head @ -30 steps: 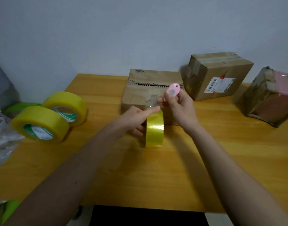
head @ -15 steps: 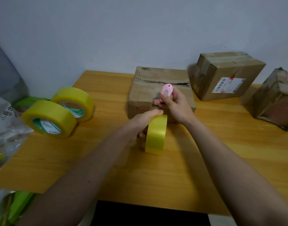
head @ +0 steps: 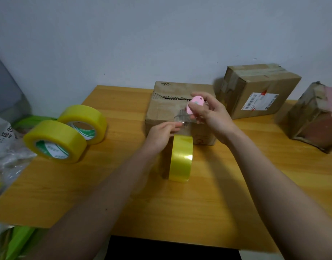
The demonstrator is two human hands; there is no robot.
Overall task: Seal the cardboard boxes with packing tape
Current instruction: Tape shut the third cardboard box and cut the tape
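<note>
1. Head view: a wooden table (head: 208,199) against a plain wall. The landmark is the middle box (head: 172,107), standing at the far edge of the table.
2. A yellow tape roll (head: 180,158) stands on edge on the table, just in front of the box.
3. The left hand (head: 161,135) sits beside the top of the roll, its fingers pinching a clear strip of tape (head: 184,120) drawn up against the box's front.
4. The right hand (head: 210,117), over the box's right front corner, grasps a small pink cutter (head: 194,106) at the strip.
5. Two more boxes lie right of the middle box: a labelled box (head: 259,91), then a tape-wrapped box (head: 315,117).
6. Two spare rolls (head: 67,134) sit well to the left of the box, touching each other.
</note>
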